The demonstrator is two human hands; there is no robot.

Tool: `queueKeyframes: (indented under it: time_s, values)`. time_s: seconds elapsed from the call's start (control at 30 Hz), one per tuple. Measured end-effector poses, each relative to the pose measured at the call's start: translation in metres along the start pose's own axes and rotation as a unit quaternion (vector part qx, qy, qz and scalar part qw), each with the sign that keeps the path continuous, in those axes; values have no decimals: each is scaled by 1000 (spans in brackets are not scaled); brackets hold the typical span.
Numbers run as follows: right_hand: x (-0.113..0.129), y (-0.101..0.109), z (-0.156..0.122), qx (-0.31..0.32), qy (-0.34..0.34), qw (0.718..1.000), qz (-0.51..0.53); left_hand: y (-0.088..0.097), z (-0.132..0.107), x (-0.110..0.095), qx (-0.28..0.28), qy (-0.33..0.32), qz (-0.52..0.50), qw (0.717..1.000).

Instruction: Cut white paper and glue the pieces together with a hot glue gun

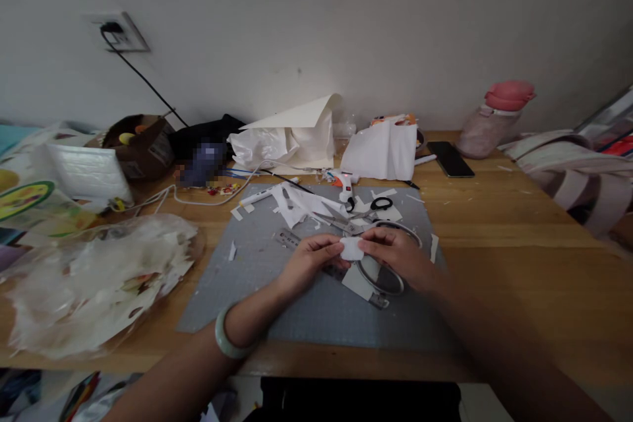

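Observation:
Both my hands meet over a grey cutting mat [306, 303] and pinch one small white paper piece [351, 248] between them. My left hand [310, 258], with a pale green bangle on the wrist, grips its left edge with closed fingers. My right hand [394, 252] holds its right edge, fingers closed too. Just beyond the hands lie scissors [361, 214] with black handles, a ruler [289, 238] and white paper scraps [297, 204]. A round ring-shaped thing [383, 277] lies under my right hand.
A white glue gun [345, 186] rests at the mat's far edge. Folded white paper sheets [383, 148] and a plastic bag [267, 145] stand behind. A pink bottle [494, 119] and a phone [450, 158] sit at the back right. A clear bag of scraps [93, 283] fills the left.

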State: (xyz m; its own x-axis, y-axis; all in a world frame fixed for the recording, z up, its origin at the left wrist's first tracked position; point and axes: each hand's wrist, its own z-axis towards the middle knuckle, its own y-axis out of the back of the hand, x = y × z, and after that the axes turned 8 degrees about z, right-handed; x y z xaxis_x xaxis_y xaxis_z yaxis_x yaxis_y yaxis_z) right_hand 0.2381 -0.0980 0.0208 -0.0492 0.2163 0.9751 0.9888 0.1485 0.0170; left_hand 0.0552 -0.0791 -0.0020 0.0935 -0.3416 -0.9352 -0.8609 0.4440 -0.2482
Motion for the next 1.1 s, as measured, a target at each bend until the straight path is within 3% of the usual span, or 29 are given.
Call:
queueKeyframes:
  time_s: [0.33, 0.5, 0.8, 0.9, 1.0, 1.1]
  values:
    - [-3, 2, 0, -2, 14, 1000, -7, 0, 0, 0, 18, -20, 25, 999]
    - [-3, 2, 1, -6, 67, 995, -71, -1, 0, -3, 17, 7, 4, 1000]
    - [-3, -1, -4, -6, 194, 972, -130, -1, 2, -2, -31, -12, -2, 999]
    - [-5, -2, -3, -22, 173, 977, -119, -1, 4, 0, -45, -21, 6, 999]
    - [-4, -2, -2, -47, 91, 991, -87, -2, 4, 0, -50, -52, 22, 997]
    - [-4, -2, -1, 3, 29, 997, -71, -3, 2, 0, -36, -69, 29, 997]
